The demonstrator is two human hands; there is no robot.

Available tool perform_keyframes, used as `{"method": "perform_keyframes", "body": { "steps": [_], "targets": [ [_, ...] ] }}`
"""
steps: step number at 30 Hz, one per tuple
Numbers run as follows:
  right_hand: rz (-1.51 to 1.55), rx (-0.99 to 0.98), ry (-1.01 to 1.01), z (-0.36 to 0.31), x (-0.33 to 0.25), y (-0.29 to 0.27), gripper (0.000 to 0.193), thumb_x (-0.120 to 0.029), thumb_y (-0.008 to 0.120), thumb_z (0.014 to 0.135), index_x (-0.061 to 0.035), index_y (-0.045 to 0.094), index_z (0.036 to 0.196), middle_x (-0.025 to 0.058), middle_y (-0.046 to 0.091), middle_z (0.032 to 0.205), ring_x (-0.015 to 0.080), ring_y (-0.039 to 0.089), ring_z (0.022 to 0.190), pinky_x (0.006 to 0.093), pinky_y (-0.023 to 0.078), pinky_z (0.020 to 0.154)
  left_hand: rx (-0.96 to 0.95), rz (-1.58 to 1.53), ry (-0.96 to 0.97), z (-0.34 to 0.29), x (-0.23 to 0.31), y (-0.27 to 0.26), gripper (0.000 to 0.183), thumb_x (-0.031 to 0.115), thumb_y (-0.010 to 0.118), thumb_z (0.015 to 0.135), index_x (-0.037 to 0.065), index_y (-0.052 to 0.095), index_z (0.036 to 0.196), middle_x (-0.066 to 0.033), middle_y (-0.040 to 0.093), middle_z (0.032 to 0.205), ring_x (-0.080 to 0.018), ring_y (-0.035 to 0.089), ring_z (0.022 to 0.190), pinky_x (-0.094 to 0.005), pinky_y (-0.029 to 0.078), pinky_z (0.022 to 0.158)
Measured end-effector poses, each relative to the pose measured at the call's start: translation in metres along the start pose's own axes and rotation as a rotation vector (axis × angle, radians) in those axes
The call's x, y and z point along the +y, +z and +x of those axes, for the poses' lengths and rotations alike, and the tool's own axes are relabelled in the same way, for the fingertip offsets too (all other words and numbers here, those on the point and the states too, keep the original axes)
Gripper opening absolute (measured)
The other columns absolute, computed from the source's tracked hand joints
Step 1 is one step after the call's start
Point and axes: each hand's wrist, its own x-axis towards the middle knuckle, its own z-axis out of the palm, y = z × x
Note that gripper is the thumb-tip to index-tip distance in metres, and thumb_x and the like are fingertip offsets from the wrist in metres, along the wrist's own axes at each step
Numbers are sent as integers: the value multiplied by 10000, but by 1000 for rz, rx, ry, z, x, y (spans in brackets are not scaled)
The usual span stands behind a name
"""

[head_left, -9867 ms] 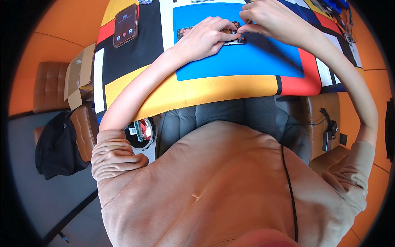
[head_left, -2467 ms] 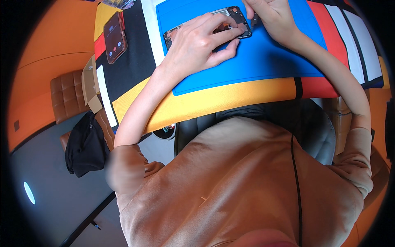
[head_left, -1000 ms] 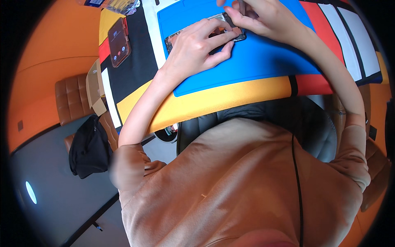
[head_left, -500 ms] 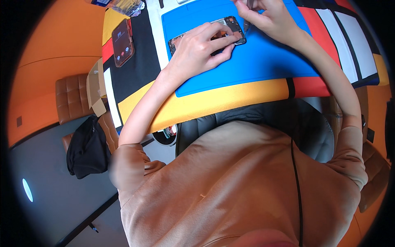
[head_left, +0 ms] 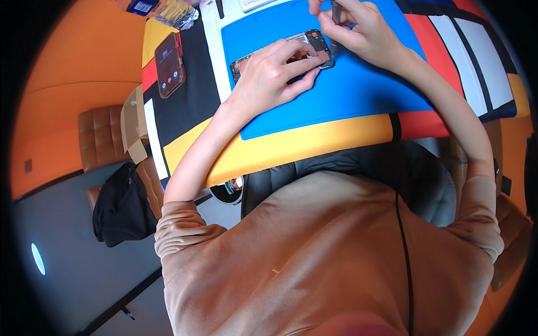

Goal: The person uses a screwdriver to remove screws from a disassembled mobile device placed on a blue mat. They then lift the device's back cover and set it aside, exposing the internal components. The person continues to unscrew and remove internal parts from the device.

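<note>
An opened smartphone (head_left: 320, 45) with its inner boards and parts exposed lies on a blue work mat (head_left: 347, 95). My left hand (head_left: 272, 73) covers its middle, the fingers closed over it and pressing near its right end. In my right hand (head_left: 364, 33) a slim, dark screwdriver (head_left: 335, 14) is pinched upright. Its lower end comes down at the right end of the phone; the very tip is too small to make out. Part of the phone is hidden under my left hand.
Left of the mat, another phone (head_left: 170, 65) with a lit screen lies on the colour-blocked tablecloth (head_left: 188, 89). A clear plastic bottle (head_left: 176, 14) is at the far left edge. Below the table's left side stand a cardboard box (head_left: 134, 126) and a bin (head_left: 225, 193).
The whole view has shifted slightly, with the table now lower. More of the screwdriver shows in my right hand, still at the phone's right end. My left hand keeps its place on the phone.
</note>
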Motion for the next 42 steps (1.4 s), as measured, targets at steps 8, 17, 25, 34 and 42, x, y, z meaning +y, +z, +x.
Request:
{"method": "perform_keyframes", "body": {
  "steps": [8,17,25,34,42],
  "targets": [
    [97,124,161,-3,-13,4,185,-4,607,956,-52,584,1133,-9,561,667,26,511,552,226,369,502,-34,-160,-151,3,4,-4,238,258,821,861,119,805,1053,-18,700,975,-183,670,829,-301,562,710],
    [176,115,197,-3,-20,10,172,-12,608,969,-53,567,1131,-11,563,614,21,523,526,221,370,485,-32,-153,-145,-1,-1,-1,197,255,830,858,82,783,938,-36,718,906,-188,669,803,-295,543,673],
    [144,136,193,-4,-21,9,167,-7,612,964,-54,577,1120,-27,557,600,8,499,492,215,349,464,-18,-133,-113,-1,-2,-1,177,228,828,853,76,758,909,-38,698,870,-188,644,769,-307,528,651],
    [136,188,15,-9,-13,15,200,44,640,933,-35,585,1108,-33,581,691,-10,515,549,192,370,481,-20,-228,-164,-1,-3,-1,167,211,836,846,87,751,920,-55,693,864,-196,652,769,-307,538,655],
    [-58,125,-254,-14,-7,18,209,65,666,912,0,606,1101,36,694,822,61,672,685,214,530,576,-59,-282,-237,2,2,-5,136,177,818,841,100,731,912,-44,677,817,-178,636,736,-298,523,630]
  ]
}}
